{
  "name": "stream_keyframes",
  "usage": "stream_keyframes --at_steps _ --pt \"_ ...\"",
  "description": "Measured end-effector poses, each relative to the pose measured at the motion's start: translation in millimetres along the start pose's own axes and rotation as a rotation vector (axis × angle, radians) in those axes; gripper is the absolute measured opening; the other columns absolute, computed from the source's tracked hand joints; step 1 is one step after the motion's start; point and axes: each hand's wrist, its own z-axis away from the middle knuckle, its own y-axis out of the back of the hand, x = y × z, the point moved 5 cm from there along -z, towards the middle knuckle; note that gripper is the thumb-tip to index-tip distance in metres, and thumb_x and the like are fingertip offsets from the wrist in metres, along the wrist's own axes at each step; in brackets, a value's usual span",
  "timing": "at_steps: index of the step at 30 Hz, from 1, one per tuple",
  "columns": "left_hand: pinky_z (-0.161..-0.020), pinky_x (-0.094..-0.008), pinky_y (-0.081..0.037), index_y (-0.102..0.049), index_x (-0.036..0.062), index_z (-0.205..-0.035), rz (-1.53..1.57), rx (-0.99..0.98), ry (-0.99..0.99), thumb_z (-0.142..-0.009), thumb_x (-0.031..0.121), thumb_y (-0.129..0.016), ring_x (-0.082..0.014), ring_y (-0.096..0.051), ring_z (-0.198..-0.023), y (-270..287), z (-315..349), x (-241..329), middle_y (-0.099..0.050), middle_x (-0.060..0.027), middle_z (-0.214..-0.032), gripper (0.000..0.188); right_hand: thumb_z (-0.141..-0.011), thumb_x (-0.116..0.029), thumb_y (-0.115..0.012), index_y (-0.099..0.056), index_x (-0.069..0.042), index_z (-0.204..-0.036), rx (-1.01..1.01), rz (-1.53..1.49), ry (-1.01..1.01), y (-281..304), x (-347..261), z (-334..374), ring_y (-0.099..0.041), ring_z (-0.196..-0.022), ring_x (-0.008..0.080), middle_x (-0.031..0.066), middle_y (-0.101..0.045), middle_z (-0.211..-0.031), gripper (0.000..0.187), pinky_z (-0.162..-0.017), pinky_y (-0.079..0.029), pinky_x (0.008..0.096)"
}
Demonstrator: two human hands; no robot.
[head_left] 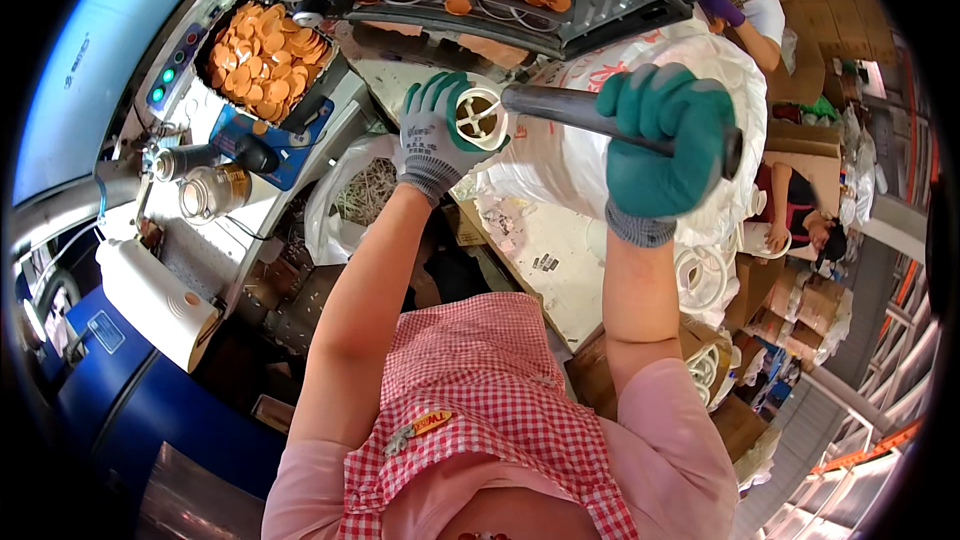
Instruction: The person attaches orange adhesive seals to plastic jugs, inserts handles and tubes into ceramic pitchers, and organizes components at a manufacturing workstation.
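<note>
My left hand [430, 130], in a grey glove with green fingertips, is closed round a white plastic ring-shaped part [497, 134]. Thin spokes cross its round opening, which faces up. My right hand [668, 145], in a green-coated glove, is wrapped round a thick dark grey rod [560, 106]. The rod lies nearly level, and its left end is right by the rim of the white part; whether they touch I cannot tell. A large white plastic sack [590, 165] bulges just beyond and beneath the rod.
Orange discs fill a dark tray [212, 90] at the left and an upper metal rack [610, 0]. A glass jar [205, 195] and a monitor [110, 50] stand left. White rings [703, 278] lie at right. Two other people [765, 15] work at the right.
</note>
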Motion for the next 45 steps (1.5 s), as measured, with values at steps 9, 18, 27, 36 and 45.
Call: stream_keyframes --at_steps 9,18,27,36,45 --pt "-0.101 -0.0463 -0.039 -0.058 0.0087 -0.117 0.046 -0.005 -0.062 -0.056 0.039 -0.082 -0.033 -0.054 -0.113 -1.1 1.7 -2.2 -0.058 -0.0144 -0.12 0.072 -0.086 -0.009 -0.056 -0.058 -0.003 -0.08 0.374 0.429 -0.264 27.2 143.3 84.4 -0.06 -0.064 0.0187 0.0096 -0.06 -0.069 0.01 -0.058 -0.049 0.031" --pt "-0.099 -0.0435 -0.043 -0.057 0.0069 -0.12 0.372 -0.022 0.195 -0.061 0.029 -0.088 -0.0354 -0.054 -0.112 59.4 49.0 -10.6 -0.057 -0.0158 -0.122 0.07 -0.081 -0.014 -0.062 -0.048 -0.005 -0.064 -0.101 0.538 0.173 30.7 -102.9 47.6 -0.046 -0.058 0.0219 0.0061 -0.049 -0.067 0.024 -0.058 -0.042 0.0369" --pt "-0.104 -0.0494 -0.038 -0.052 0.0033 -0.124 -0.145 0.049 0.054 -0.059 0.034 -0.088 -0.037 -0.049 -0.122 100.5 76.9 -4.6 -0.052 -0.0168 -0.131 0.08 -0.062 -0.048 -0.082 -0.057 -0.012 -0.079 -0.339 1.509 -0.03 171.3 -79.2 27.2 -0.055 -0.084 0.0275 0.0072 -0.058 -0.085 0.047 -0.081 -0.041 0.0398" --pt "-0.101 -0.0483 -0.041 -0.053 0.0015 -0.118 -0.205 -0.074 -0.087 -0.058 0.035 -0.087 -0.0385 -0.051 -0.12 124.4 69.3 64.6 -0.053 -0.0182 -0.131 0.076 -0.079 -0.067 -0.057 -0.044 -0.007 -0.138 -0.003 1.795 -1.052 236.6 -82.9 78.8 -0.067 -0.082 0.0256 0.0127 -0.067 -0.097 0.085 -0.074 -0.053 0.0376" --pt "-0.099 -0.052 -0.04 -0.052 0.0037 -0.12 -0.238 -0.033 -0.35 -0.059 0.043 -0.086 -0.0401 -0.052 -0.115 147.0 77.3 95.7 -0.056 -0.0175 -0.125 0.081 -0.08 -0.034 -0.056 -0.049 -0.002 -0.134 -0.066 2.019 -1.071 209.2 -98.4 62.1 -0.064 -0.106 0.0301 0.0172 -0.063 -0.12 0.063 -0.089 -0.052 0.0421"
